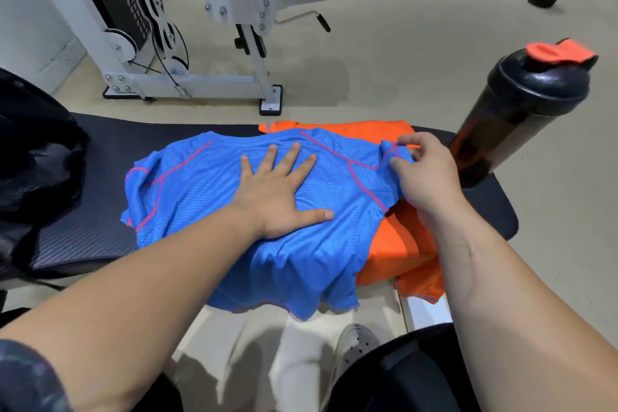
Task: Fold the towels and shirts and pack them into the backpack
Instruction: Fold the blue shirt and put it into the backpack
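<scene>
Head view: the fingers (406, 139) of the right hand (424, 174) were clamped in a pinch on one sleeve (390, 148) of the blue shirt (207, 197), raising its edge off the cloth, apparently to carry it inward for a first fold. The fingers (294, 157) of the left hand (284, 192) were straight and spread apart. The palm pressed flat on the middle of the shirt, most likely to pin the fabric so that a pull on the sleeve would not drag the garment.

The blue shirt lay unfolded across the tabletop (100, 150), its hem hanging over the near edge, and it partly covered an orange shirt (401, 241). The backpack (36, 150) sat at the left end, within reach for packing. A shaker bottle (515, 117) stood just beside the right hand and could be knocked.
</scene>
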`<action>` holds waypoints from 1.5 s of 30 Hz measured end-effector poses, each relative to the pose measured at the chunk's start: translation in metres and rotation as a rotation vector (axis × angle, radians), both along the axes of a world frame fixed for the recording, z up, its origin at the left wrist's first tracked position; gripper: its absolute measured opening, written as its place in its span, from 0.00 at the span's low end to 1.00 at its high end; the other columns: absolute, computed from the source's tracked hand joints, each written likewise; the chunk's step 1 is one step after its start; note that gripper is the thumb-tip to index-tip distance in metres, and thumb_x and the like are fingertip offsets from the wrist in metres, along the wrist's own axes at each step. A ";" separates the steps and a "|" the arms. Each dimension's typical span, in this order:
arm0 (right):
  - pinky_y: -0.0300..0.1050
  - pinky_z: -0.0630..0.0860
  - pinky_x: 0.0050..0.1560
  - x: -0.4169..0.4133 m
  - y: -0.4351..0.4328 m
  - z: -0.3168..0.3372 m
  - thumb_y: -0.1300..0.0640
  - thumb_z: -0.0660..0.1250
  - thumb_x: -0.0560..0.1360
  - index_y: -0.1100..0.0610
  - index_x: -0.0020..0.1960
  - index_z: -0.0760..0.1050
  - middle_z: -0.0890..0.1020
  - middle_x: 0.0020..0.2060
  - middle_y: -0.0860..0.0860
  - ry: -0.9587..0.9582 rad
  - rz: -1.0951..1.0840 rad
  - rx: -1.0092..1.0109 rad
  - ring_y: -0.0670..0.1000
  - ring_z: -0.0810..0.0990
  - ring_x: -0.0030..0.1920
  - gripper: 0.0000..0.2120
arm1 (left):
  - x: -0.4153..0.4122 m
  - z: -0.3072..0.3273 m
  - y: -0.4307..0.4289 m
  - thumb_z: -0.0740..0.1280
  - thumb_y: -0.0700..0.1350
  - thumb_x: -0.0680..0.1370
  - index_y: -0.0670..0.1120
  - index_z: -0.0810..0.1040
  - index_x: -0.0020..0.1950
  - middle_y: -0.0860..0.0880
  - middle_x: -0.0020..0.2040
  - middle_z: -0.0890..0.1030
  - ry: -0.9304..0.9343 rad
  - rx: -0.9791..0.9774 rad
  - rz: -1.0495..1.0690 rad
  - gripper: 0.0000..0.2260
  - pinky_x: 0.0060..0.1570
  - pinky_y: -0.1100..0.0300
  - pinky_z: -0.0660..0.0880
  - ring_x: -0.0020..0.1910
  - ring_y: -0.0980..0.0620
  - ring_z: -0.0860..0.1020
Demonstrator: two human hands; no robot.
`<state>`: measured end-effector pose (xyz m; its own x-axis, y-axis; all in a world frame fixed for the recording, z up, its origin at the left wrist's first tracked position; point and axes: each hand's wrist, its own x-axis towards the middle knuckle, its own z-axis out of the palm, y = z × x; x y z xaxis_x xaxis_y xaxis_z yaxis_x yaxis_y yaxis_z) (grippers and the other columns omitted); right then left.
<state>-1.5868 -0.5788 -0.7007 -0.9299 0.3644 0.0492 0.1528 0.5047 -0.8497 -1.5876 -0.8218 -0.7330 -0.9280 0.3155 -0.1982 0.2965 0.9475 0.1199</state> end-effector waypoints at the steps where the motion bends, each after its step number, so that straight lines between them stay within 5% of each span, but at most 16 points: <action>1: 0.52 0.80 0.51 0.000 -0.004 0.003 0.62 0.66 0.72 0.51 0.55 0.80 0.83 0.42 0.47 0.024 0.035 0.013 0.49 0.82 0.44 0.14 | 0.000 0.000 0.000 0.46 0.84 0.63 0.63 0.38 0.81 0.56 0.82 0.36 0.003 -0.001 -0.003 0.51 0.73 0.29 0.39 0.81 0.45 0.36; 6: 0.43 0.73 0.62 0.001 -0.014 0.013 0.65 0.63 0.73 0.52 0.63 0.81 0.84 0.59 0.50 0.086 0.087 0.228 0.51 0.80 0.60 0.21 | -0.004 -0.002 -0.008 0.45 0.85 0.63 0.63 0.39 0.81 0.57 0.82 0.36 0.018 -0.010 0.051 0.51 0.74 0.29 0.40 0.81 0.45 0.37; 13: 0.33 0.59 0.69 -0.003 -0.018 0.001 0.63 0.68 0.75 0.56 0.77 0.66 0.71 0.75 0.50 -0.073 0.241 0.263 0.49 0.68 0.74 0.31 | -0.020 0.004 -0.037 0.43 0.83 0.65 0.62 0.40 0.81 0.54 0.83 0.39 0.021 -0.051 0.030 0.49 0.75 0.31 0.42 0.82 0.44 0.41; 17: 0.27 0.55 0.65 -0.005 -0.016 0.000 0.64 0.69 0.75 0.56 0.78 0.64 0.69 0.76 0.49 -0.064 0.259 0.266 0.47 0.66 0.75 0.33 | 0.003 0.018 -0.017 0.45 0.78 0.70 0.56 0.48 0.82 0.49 0.83 0.49 0.167 0.035 0.000 0.45 0.76 0.32 0.46 0.82 0.42 0.48; 21: 0.30 0.57 0.68 -0.006 -0.016 0.000 0.65 0.69 0.75 0.57 0.78 0.65 0.69 0.75 0.49 -0.079 0.267 0.241 0.47 0.67 0.75 0.32 | 0.051 0.019 0.015 0.57 0.73 0.72 0.54 0.63 0.78 0.45 0.80 0.62 0.279 0.169 -0.316 0.39 0.75 0.35 0.56 0.78 0.40 0.61; 26: 0.29 0.56 0.67 -0.002 -0.020 -0.003 0.62 0.69 0.76 0.58 0.78 0.64 0.69 0.76 0.50 -0.129 0.307 0.245 0.47 0.67 0.75 0.32 | 0.069 0.009 0.031 0.65 0.53 0.73 0.53 0.78 0.60 0.45 0.64 0.76 0.378 0.053 -0.731 0.16 0.55 0.47 0.70 0.59 0.42 0.74; 29: 0.28 0.56 0.65 0.000 -0.019 -0.001 0.61 0.68 0.76 0.57 0.78 0.64 0.68 0.76 0.50 -0.140 0.298 0.231 0.47 0.66 0.75 0.31 | 0.063 0.014 0.035 0.65 0.51 0.74 0.50 0.79 0.48 0.46 0.52 0.77 0.377 0.085 -0.724 0.07 0.44 0.49 0.72 0.47 0.43 0.75; 32: 0.27 0.56 0.63 0.002 -0.019 0.001 0.61 0.68 0.76 0.58 0.78 0.64 0.69 0.76 0.50 -0.151 0.316 0.227 0.47 0.66 0.75 0.31 | 0.056 0.019 0.033 0.63 0.51 0.76 0.48 0.79 0.44 0.46 0.47 0.77 0.301 0.122 -0.753 0.09 0.39 0.48 0.75 0.44 0.43 0.75; 42: 0.35 0.58 0.71 0.007 -0.015 0.004 0.60 0.68 0.77 0.58 0.78 0.64 0.68 0.76 0.51 -0.171 0.359 0.159 0.48 0.66 0.75 0.31 | 0.058 0.040 0.040 0.71 0.51 0.75 0.49 0.82 0.44 0.49 0.50 0.74 0.170 0.506 -0.593 0.07 0.49 0.52 0.76 0.48 0.46 0.77; 45: 0.31 0.57 0.68 0.008 -0.014 0.005 0.64 0.67 0.76 0.59 0.78 0.64 0.69 0.76 0.52 -0.166 0.361 0.163 0.49 0.67 0.75 0.31 | 0.059 0.039 0.049 0.69 0.55 0.76 0.52 0.81 0.54 0.50 0.57 0.76 0.099 0.440 -0.597 0.11 0.54 0.49 0.75 0.54 0.46 0.77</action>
<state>-1.5783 -0.5925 -0.6959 -0.9965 0.0141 -0.0823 0.0701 0.6765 -0.7331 -1.5291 -0.7724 -0.6942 -0.5814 0.8018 0.1381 0.7742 0.4931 0.3968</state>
